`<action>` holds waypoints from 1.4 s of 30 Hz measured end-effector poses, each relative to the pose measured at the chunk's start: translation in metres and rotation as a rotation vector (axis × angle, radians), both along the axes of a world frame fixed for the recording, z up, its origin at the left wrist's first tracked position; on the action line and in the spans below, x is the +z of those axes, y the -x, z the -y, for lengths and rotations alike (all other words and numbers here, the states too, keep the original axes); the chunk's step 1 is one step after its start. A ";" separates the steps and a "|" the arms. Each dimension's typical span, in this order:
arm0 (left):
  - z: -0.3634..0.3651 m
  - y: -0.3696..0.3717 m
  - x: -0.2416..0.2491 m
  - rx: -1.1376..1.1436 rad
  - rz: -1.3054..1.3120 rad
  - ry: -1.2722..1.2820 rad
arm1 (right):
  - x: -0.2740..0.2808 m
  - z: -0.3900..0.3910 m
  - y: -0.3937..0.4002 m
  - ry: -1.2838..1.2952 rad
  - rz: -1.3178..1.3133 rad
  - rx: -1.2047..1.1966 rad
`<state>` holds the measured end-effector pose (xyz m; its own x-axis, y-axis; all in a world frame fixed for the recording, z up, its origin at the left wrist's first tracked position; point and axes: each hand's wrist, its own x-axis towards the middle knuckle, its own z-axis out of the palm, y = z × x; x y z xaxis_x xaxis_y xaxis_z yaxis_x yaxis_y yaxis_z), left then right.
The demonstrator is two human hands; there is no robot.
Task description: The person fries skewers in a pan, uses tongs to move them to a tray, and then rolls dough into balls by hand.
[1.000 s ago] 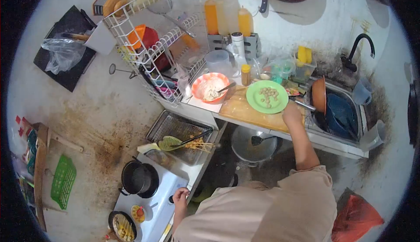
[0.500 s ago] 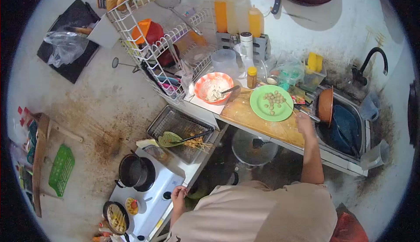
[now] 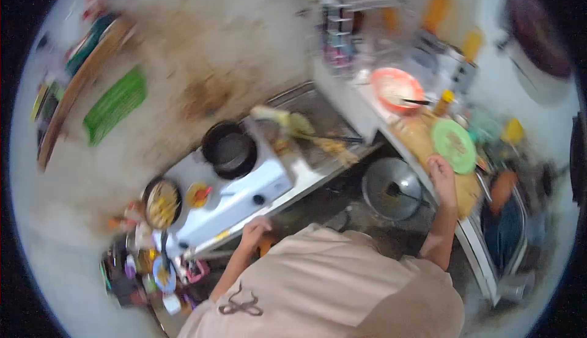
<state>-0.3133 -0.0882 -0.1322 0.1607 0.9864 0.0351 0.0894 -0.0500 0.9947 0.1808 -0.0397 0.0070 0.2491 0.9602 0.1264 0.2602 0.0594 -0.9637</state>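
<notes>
My right hand (image 3: 441, 172) is at the near left edge of a light green plate (image 3: 454, 146) that carries small pale round pieces. Its fingers look curled together; motion blur hides what is in them. The plate rests on a wooden cutting board (image 3: 411, 135). Beside the front edge of the white stove (image 3: 247, 203), my left hand (image 3: 257, 231) hangs with its fingers smeared by motion. An orange-rimmed bowl (image 3: 396, 90) with white flour-like contents and a dark-handled utensil stands behind the board.
A black pot (image 3: 229, 150), a small bowl (image 3: 199, 195) and a frying pan of food (image 3: 162, 202) sit on the stove. A metal tray (image 3: 312, 148) holds skewers and a green strainer. Below the counter gap is a large round basin (image 3: 391, 188); the sink (image 3: 504, 228) lies at right.
The view has swung left, so the counter appears farther right and more of the stove side shows. My right hand has shifted from the plate's right side to its near left edge.
</notes>
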 end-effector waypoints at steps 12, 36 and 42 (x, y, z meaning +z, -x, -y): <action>0.160 0.187 0.003 0.475 0.247 0.077 | -0.051 -0.029 0.512 0.134 0.327 1.262; 0.303 0.277 -0.031 1.001 0.364 0.158 | -0.124 -0.041 0.780 -0.505 0.997 0.770; 0.266 0.289 -0.019 0.872 0.331 0.167 | -0.075 -0.019 0.701 -0.538 0.950 0.833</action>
